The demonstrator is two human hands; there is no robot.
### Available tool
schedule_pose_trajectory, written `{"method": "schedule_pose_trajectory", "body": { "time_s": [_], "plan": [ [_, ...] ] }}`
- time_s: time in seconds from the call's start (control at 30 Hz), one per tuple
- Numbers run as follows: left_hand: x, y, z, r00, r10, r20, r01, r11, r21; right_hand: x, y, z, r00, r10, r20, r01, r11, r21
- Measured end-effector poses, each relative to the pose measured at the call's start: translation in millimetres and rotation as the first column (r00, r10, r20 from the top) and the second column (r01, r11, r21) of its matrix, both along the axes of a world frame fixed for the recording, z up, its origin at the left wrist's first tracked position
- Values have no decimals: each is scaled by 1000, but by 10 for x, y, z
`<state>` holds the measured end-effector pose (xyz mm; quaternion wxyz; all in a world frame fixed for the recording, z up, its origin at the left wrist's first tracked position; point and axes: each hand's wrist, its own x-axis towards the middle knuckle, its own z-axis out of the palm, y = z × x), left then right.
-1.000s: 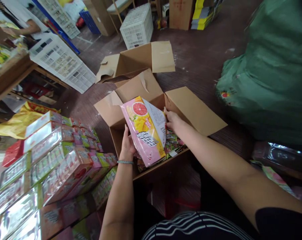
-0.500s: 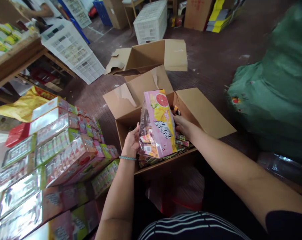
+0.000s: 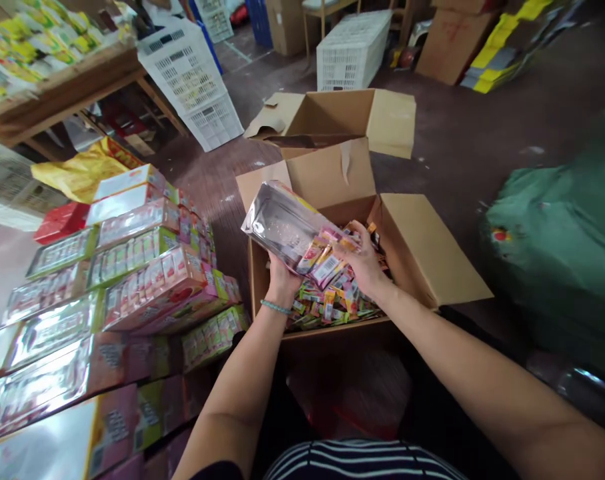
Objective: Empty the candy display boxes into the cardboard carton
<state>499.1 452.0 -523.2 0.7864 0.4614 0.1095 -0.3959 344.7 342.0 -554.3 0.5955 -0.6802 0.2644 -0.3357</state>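
Note:
A pink-and-yellow candy display box (image 3: 277, 227) with a clear plastic window is tilted over an open cardboard carton (image 3: 417, 267). My left hand (image 3: 283, 280) grips its underside near the middle. At the box's lower right end, my right hand (image 3: 362, 261) is closed around the edge, by several small candy packets (image 3: 327, 265) gathered there. The upper left part of the box shows bare behind its window. Below, loose candy packets (image 3: 329, 303) in pink, green and orange wrappers lie in the carton.
Stacked filled candy boxes (image 3: 147, 287) stand on my left. Beyond the carton is another open cardboard box (image 3: 332, 113). White plastic crates (image 3: 197, 87) stand beside a wooden table (image 3: 57, 87). A big green sack (image 3: 557, 233) bulges on the right.
The candy box has turned from upright, printed side showing, to lying tilted with its window up. My right hand has moved to its lower end. The view has swung left.

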Motion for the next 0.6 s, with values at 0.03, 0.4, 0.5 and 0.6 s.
{"method": "schedule_pose_trajectory", "body": {
  "time_s": [0.03,0.4,0.5,0.6],
  "plan": [
    [52,31,22,1000,5,16,-6,1000,14,-21,-98,84,999,-34,37,32,999,44],
    [138,56,273,897,-229,377,267,962,-50,-397,-699,632,999,-34,-35,16,910,-413],
    [81,-23,274,877,-115,467,177,980,-91,-366,-711,554,999,33,-27,-41,913,-406],
    [54,-51,235,864,-154,479,229,968,-102,-394,-791,496,996,86,3,-78,917,-391]
  ]
}}
